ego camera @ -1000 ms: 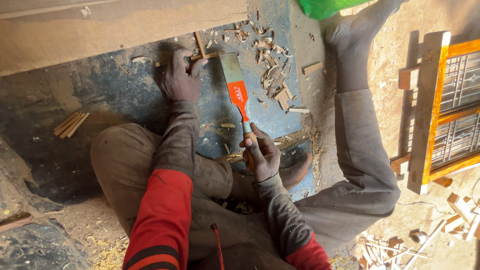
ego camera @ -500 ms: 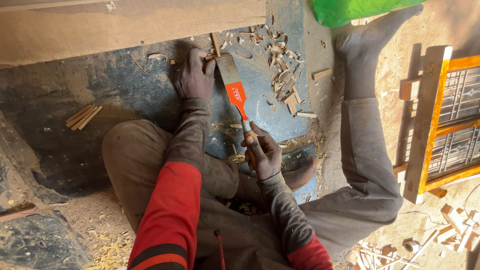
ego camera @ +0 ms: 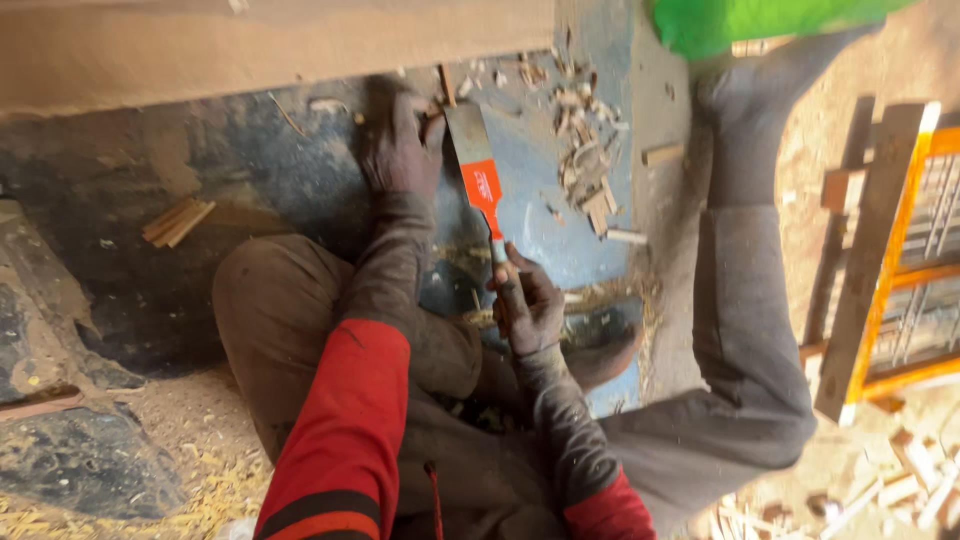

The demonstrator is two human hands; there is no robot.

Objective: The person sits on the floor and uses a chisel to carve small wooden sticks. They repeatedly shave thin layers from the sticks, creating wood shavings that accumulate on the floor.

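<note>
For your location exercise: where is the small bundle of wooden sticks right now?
In the head view, the bundle of sticks lies on the dark blue board, well to the left of the left hand.

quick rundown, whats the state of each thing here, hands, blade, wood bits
left hand: pressed on a small wood piece, holding it down
right hand: closed round the blade's handle
broad blade: held, tip beside the left hand
wood chips: scattered loose
thin sticks: lying bundled, untouched

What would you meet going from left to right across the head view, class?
Bundle of small sticks → left hand → cleaver → pile of wood chips → orange-framed wooden piece.
</note>
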